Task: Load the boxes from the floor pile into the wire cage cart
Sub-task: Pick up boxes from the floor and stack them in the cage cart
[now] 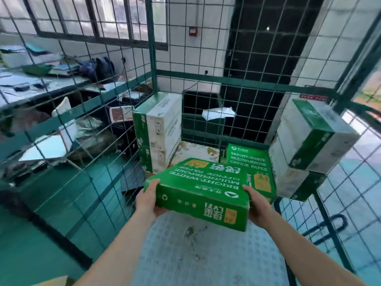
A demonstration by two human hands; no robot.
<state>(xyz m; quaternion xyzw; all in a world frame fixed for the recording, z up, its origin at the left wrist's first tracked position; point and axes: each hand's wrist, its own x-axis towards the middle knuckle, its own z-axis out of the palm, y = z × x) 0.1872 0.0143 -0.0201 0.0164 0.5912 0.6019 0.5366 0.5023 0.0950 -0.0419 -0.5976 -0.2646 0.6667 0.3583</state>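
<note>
White tiled wall (181, 21) and barred windows at the back, plus a messy counter (61, 83) off to your left, outside the mesh. You're looking down into the wire cage cart (226, 81), the green-framed one, and its grey dimpled floor (206, 254) is right under your arms.

The green box (204, 186) of office paper is in your hands, held above the cart floor around mid-cart, with its printed top face up. Your left hand (147, 201) has the near-left corner. The thumb (154, 183) lies on the top face and the other fingers go underneath, out of sight. Your right hand (257, 205) has the near-right side the same way, thumb on the top edge and the rest tucked below. So both sets of fingers are clamped on the box, one hand per side, with the box between them.

Just beyond it a second green box (247, 162) lies flat in the cart, label up. The held one's far end overlaps it in view. They might be touching, but it's hard to tell from this angle.

A left stack (158, 129) of white-and-green boxes stands in the far-left corner against the mesh. A right stack (305, 147) sits along the right side. A paper scrap (218, 113) hangs on the back mesh.
</note>
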